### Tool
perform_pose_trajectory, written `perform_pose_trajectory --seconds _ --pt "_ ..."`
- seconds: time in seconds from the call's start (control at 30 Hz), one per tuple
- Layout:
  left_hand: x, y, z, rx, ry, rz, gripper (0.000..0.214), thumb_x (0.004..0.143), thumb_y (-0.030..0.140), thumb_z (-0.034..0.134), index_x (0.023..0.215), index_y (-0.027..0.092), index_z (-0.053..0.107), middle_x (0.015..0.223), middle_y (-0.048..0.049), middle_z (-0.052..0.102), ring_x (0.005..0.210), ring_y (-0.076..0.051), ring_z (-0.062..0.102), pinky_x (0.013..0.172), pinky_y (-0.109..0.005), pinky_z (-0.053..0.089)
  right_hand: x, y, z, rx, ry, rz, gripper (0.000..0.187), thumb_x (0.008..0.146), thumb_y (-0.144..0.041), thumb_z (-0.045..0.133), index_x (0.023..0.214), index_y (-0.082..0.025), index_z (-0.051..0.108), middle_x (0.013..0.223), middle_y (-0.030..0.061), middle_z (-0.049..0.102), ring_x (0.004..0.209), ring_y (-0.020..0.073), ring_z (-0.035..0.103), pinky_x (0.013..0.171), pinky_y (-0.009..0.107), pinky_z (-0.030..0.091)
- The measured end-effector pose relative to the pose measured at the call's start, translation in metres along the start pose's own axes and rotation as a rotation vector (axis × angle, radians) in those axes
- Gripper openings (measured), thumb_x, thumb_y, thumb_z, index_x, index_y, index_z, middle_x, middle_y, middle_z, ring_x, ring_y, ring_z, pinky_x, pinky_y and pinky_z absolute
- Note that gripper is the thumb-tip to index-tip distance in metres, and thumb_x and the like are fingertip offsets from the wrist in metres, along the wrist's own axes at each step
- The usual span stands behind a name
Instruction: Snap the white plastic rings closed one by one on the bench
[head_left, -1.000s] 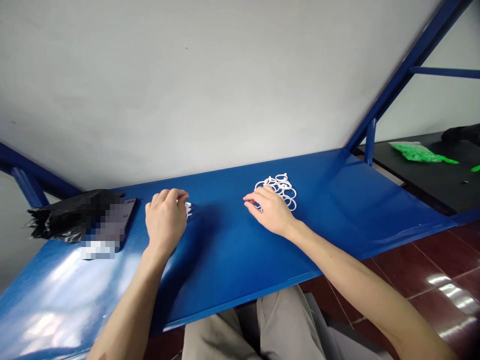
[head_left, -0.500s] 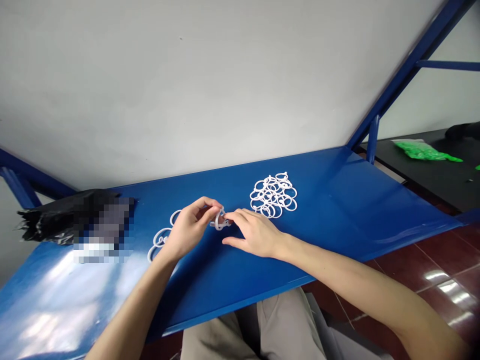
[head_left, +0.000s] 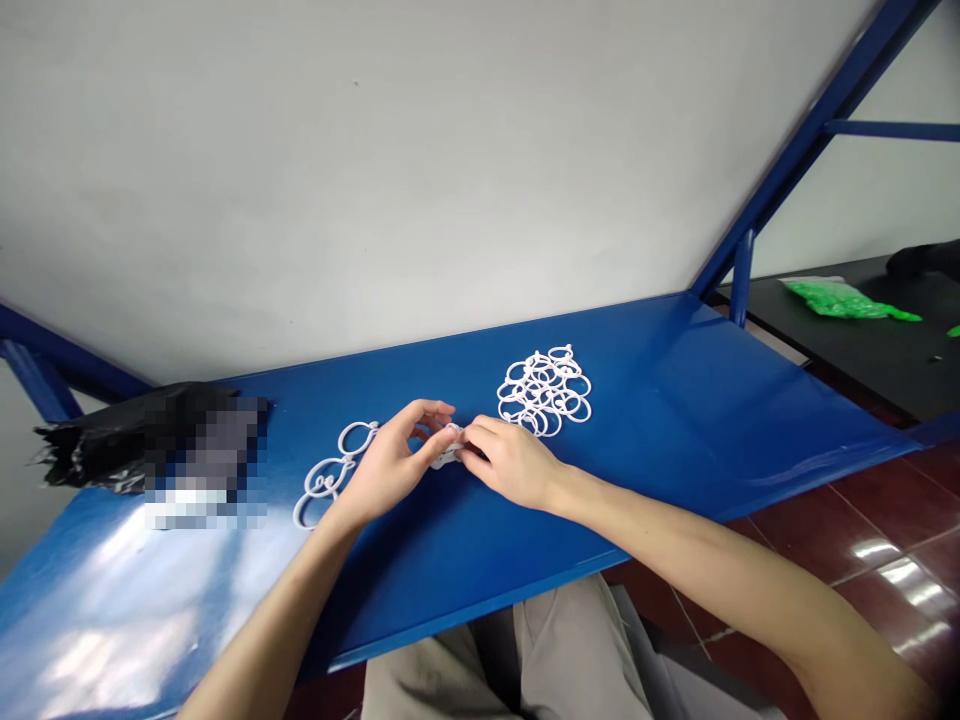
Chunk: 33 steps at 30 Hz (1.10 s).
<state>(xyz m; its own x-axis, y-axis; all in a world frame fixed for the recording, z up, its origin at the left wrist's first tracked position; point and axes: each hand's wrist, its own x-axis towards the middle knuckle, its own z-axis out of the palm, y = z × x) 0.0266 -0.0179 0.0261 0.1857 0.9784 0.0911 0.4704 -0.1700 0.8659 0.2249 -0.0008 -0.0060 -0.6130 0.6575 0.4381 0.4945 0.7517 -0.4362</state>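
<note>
My left hand (head_left: pixel 390 460) and my right hand (head_left: pixel 510 462) meet over the middle of the blue table (head_left: pixel 675 420). Both pinch the same small white plastic ring (head_left: pixel 448 447) between their fingertips. Just behind my right hand lies a heap of several loose white rings (head_left: pixel 545 390). To the left of my left hand a short chain of linked white rings (head_left: pixel 334 470) lies flat on the table.
A black plastic bag (head_left: pixel 112 440) with a blurred object on it sits at the table's left. Blue frame bars (head_left: pixel 795 170) rise at the right. A dark table (head_left: pixel 862 350) with a green bag (head_left: pixel 840 298) stands beyond. A white wall is behind.
My left hand came from the left and my right from the heap. They met mid-table, each pinching the ring. The linked chain now lies uncovered on the left.
</note>
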Motion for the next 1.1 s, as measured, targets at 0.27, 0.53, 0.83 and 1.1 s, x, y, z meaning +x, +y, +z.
perform_pose_trajectory --seconds 0.27,0.53,0.83,1.1 --pt "-0.001 -0.001 -0.003 0.186 -0.132 0.122 0.046 0.097 0.053 0.054 0.133 0.026 0.06 0.132 -0.0063 0.068 0.117 -0.024 0.065 0.102 -0.037 0.05 0.0 0.001 -0.005 0.248 0.046 0.109 0.004 0.095 -0.017 0.059 0.096 -0.02 0.061 0.093 0.0038 0.072 0.082 0.0183 0.069 0.076 0.031 0.055" --pt "-0.001 -0.005 -0.003 0.108 -0.07 0.098 0.053 0.099 0.049 0.051 0.149 0.03 0.046 0.104 -0.0022 0.073 0.086 -0.018 0.068 0.085 -0.033 0.055 0.003 -0.004 -0.011 0.498 0.082 0.228 0.004 0.093 -0.021 0.06 0.09 -0.022 0.058 0.085 0.0005 0.073 0.077 0.0159 0.072 0.074 0.028 0.058" --pt "-0.001 -0.004 -0.004 -0.069 -0.126 0.01 0.048 0.098 0.048 0.054 0.14 0.026 0.051 0.101 -0.0026 0.07 0.086 -0.017 0.066 0.079 -0.031 0.056 0.005 -0.004 -0.014 0.665 0.128 0.319 0.007 0.092 -0.026 0.064 0.092 -0.022 0.058 0.083 0.0004 0.074 0.076 0.0162 0.074 0.072 0.029 0.059" --pt "0.0 -0.005 -0.009 0.296 -0.093 0.123 0.03 0.094 0.042 0.06 0.118 0.025 0.065 0.106 -0.0022 0.071 0.088 -0.018 0.066 0.081 -0.03 0.052 0.005 0.001 -0.011 0.798 0.159 0.347 0.015 0.091 -0.032 0.068 0.094 -0.022 0.057 0.087 0.0017 0.075 0.081 0.018 0.077 0.076 0.031 0.061"
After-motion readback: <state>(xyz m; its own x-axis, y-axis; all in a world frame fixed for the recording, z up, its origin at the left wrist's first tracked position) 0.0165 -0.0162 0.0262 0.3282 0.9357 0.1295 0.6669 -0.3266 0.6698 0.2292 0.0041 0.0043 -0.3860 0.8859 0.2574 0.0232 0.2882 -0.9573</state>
